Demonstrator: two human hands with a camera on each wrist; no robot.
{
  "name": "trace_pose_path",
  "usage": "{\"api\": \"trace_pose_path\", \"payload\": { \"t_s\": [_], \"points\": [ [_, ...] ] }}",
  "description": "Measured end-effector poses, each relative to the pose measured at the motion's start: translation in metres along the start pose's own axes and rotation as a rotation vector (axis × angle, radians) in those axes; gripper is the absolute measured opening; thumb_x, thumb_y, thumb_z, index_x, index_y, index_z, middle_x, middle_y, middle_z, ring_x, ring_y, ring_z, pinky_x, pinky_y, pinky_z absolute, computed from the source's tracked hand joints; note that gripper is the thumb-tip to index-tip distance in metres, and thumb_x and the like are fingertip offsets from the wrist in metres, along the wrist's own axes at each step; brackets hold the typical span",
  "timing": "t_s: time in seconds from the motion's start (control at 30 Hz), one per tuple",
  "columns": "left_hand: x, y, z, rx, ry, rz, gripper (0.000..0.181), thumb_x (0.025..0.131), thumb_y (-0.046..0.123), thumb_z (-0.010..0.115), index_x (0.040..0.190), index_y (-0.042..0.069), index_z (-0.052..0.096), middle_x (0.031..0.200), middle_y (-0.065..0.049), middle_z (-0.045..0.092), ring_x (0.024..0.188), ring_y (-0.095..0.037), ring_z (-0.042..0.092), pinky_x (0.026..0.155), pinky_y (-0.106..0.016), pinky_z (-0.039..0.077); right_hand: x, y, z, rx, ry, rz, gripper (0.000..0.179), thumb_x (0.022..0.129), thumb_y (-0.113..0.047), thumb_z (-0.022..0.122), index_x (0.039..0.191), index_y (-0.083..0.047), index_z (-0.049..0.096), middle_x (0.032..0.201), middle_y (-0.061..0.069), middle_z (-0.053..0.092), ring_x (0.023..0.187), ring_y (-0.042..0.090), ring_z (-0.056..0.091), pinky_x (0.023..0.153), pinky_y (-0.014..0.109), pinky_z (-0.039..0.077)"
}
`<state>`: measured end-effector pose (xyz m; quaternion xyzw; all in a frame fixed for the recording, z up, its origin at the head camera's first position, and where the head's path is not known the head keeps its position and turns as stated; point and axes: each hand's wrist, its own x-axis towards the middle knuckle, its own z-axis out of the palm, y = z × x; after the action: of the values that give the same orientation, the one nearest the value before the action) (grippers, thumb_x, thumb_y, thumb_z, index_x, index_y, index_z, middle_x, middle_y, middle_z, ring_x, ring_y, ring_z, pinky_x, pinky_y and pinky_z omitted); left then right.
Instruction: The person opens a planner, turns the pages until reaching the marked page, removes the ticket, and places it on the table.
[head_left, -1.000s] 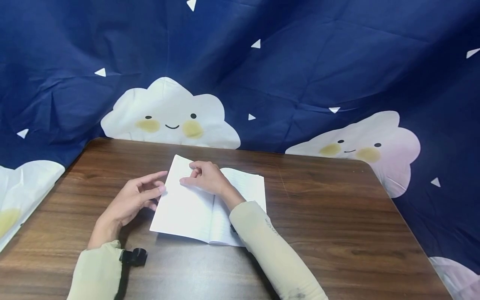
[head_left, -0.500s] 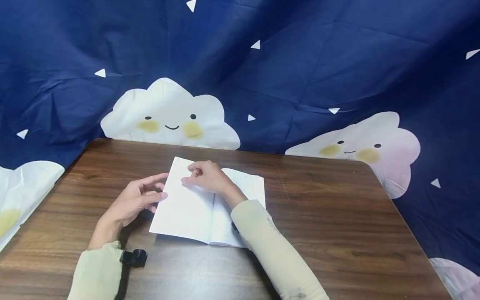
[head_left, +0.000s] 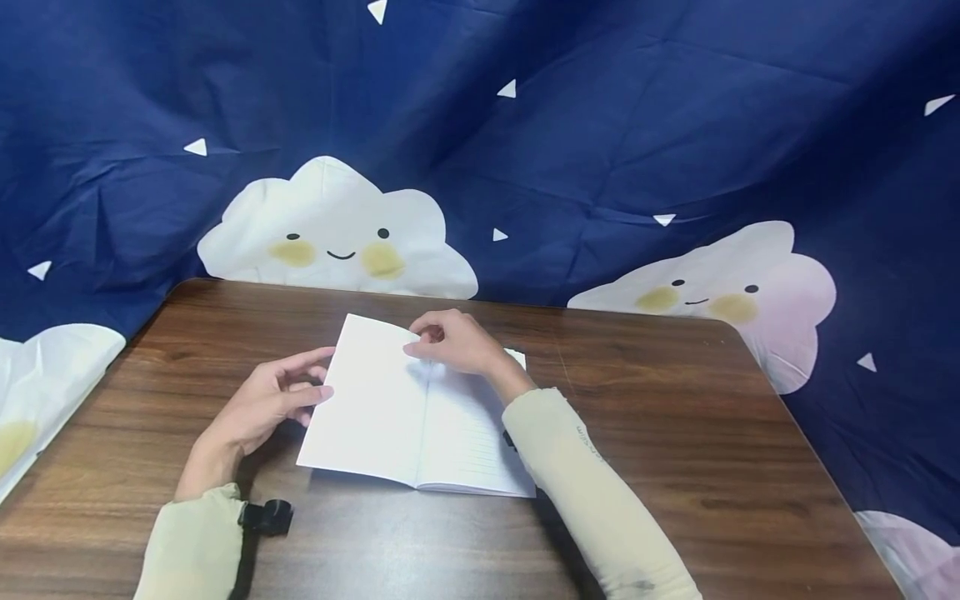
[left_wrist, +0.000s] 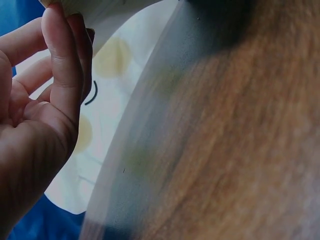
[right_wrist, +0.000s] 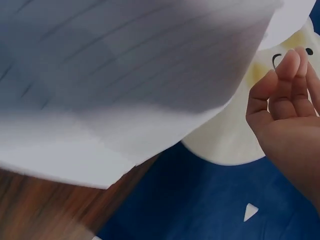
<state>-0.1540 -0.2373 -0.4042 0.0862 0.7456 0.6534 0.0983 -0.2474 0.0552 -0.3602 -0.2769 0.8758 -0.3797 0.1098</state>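
Observation:
A white notebook (head_left: 373,408) lies spread open on the wooden table, its left page blank-looking and its right page faintly ruled. At its left edge my left hand (head_left: 262,402) pinches the pages, thumb on top and the other fingers behind; the left wrist view shows this hand's fingertips (left_wrist: 54,10) at the paper. My right hand (head_left: 463,343) is over the top of the notebook near the centre fold, fingers loosely bent. In the right wrist view nothing shows between the right fingers, and the ruled page (right_wrist: 125,70) curves beside them. The right forearm hides part of the right page.
The brown wooden table (head_left: 675,433) stretches out around the notebook. Behind it hangs a dark blue cloth (head_left: 600,125) printed with smiling clouds and small white triangles. A black wrist strap (head_left: 267,517) is on the left sleeve.
My right hand has moved rightward from above the left page to the centre fold, exposing more of the left page and the lower right page. The left thumb has settled slightly lower on the edge.

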Motion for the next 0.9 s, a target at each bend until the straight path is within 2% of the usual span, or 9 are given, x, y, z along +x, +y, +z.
{"api": "trace_pose_path", "payload": {
  "t_s": [0.17,0.3,0.47,0.67,0.9],
  "points": [
    [-0.001,-0.001,-0.001,0.0,0.001,0.0,0.064,0.092,0.005,0.073,0.149,-0.004,0.045,0.112,-0.019,0.054,0.076,-0.017,0.064,0.059,-0.036,0.06,-0.01,0.015,-0.008,0.024,0.039,-0.003,0.04,0.093,-0.027,0.075,0.125,-0.003,0.068,0.094,0.0,0.066,0.092,0.017,0.057,0.079,0.028,0.048],
    [-0.001,-0.002,-0.001,0.0,-0.002,-0.003,0.064,0.093,0.006,0.073,0.149,-0.003,0.045,0.112,-0.018,0.055,0.076,-0.017,0.064,0.06,-0.037,0.06,-0.02,0.025,-0.015,0.044,0.06,-0.009,0.042,0.093,-0.026,0.075,0.129,-0.006,0.067,0.107,0.002,0.069,0.102,0.019,0.059,0.092,0.032,0.049],
    [-0.002,-0.002,-0.003,-0.002,-0.002,0.002,0.064,0.092,0.005,0.073,0.149,-0.003,0.045,0.11,-0.017,0.056,0.075,-0.016,0.065,0.059,-0.036,0.06,-0.03,0.04,-0.021,-0.019,0.062,-0.005,0.049,0.094,-0.029,0.075,0.135,-0.006,0.063,0.124,0.007,0.067,0.116,0.021,0.059,0.106,0.037,0.046],
    [-0.002,-0.002,-0.002,-0.001,-0.002,0.01,0.063,0.092,0.005,0.073,0.149,-0.003,0.046,0.11,-0.017,0.056,0.076,-0.016,0.064,0.059,-0.035,0.06,-0.038,0.058,-0.026,-0.105,0.088,0.066,0.053,0.091,-0.034,0.077,0.136,-0.009,0.063,0.128,0.007,0.063,0.121,0.023,0.056,0.108,0.039,0.044],
    [-0.001,-0.004,-0.002,-0.009,-0.006,0.009,0.064,0.092,0.004,0.073,0.149,-0.003,0.045,0.11,-0.018,0.056,0.076,-0.016,0.064,0.058,-0.035,0.06,-0.043,0.075,-0.028,-0.152,0.084,0.134,0.058,0.088,-0.04,0.079,0.136,-0.011,0.063,0.133,0.006,0.061,0.126,0.024,0.054,0.109,0.042,0.043]
  ]
}}
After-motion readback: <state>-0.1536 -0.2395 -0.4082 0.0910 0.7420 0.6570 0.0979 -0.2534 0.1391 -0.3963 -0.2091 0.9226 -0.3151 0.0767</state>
